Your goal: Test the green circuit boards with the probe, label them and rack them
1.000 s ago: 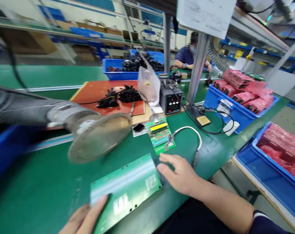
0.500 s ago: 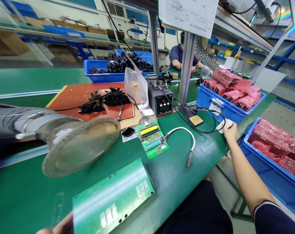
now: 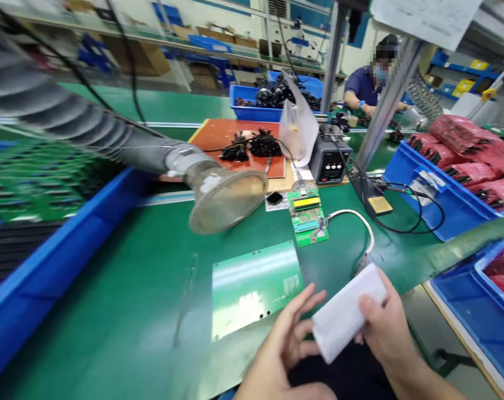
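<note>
A folded white cloth or paper point(image 3: 346, 316) is held up in front of my lap by my right hand point(image 3: 383, 319), whose thumb presses on its face. My left hand point(image 3: 291, 344) has its fingers spread at the left edge of the white piece. Flat on the green table point(image 3: 122, 311) lies a large green board point(image 3: 254, 289), left of my hands. Beyond it sits a small green circuit board point(image 3: 310, 225) with a yellow display, and a white cable point(image 3: 356, 214) curves from it towards my right hand.
A fume hose point(image 3: 231, 197) reaches in from the left over a blue bin point(image 3: 69, 278) of boards. A soldering station point(image 3: 330, 158) and iron stand point(image 3: 377, 203) are behind. Blue bins point(image 3: 427, 200) with pink packs are right. A person point(image 3: 362, 86) sits across.
My right hand has come from the right side to the front of my lap with the white piece. My left hand has let go of the large board, which now lies flat. The view has turned left.
</note>
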Tool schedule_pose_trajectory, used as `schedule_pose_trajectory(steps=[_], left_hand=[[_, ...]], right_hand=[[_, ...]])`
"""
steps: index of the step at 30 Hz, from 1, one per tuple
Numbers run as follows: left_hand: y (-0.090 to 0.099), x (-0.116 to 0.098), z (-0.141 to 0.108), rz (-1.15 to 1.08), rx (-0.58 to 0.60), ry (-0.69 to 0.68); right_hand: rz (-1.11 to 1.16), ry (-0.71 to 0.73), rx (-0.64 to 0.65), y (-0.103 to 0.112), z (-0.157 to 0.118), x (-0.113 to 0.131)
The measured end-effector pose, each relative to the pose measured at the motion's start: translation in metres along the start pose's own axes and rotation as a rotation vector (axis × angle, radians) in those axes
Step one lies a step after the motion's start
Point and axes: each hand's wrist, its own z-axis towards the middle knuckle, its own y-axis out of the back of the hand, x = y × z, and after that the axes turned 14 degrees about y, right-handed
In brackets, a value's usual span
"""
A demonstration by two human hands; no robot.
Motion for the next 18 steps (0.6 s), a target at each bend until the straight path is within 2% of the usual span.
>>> schedule_pose_trajectory(steps=[2,5,6,8,10,11,13,16,18], left_hand=[[-0.008,-0.004,0.005,-0.123,0.064,0.063],[-0.010,-0.013,0.005,-0.222,0.016,0.155],[-0.010,-0.016,0.003,-0.244,0.007,0.168],[-0.008,-0.021,0.001,-0.275,0.058,0.172],[-0.005,-0.025,-0.001,-0.296,0.162,0.165],[-0.004,-0.027,-0.001,-0.303,0.214,0.156],[-0.001,-0.030,-0.001,-0.318,0.269,0.121],[0.003,-0.034,-0.005,-0.278,0.230,0.090],[0.004,-0.038,-0.008,-0.190,0.127,0.081]], right_hand=[[-0.266,0.216,0.178,-0.009,0.000,0.007],[-0.607,0.591,0.347,-0.011,0.011,0.020],[-0.653,0.676,0.396,-0.011,0.016,0.024],[-0.606,0.759,0.545,-0.012,0.023,0.030],[-0.516,0.737,0.663,-0.014,0.026,0.034],[-0.500,0.697,0.672,-0.017,0.027,0.035],[-0.530,0.573,0.595,-0.022,0.027,0.036],[-0.541,0.309,0.468,-0.030,0.029,0.032],[-0.486,0.126,0.470,-0.034,0.033,0.028]])
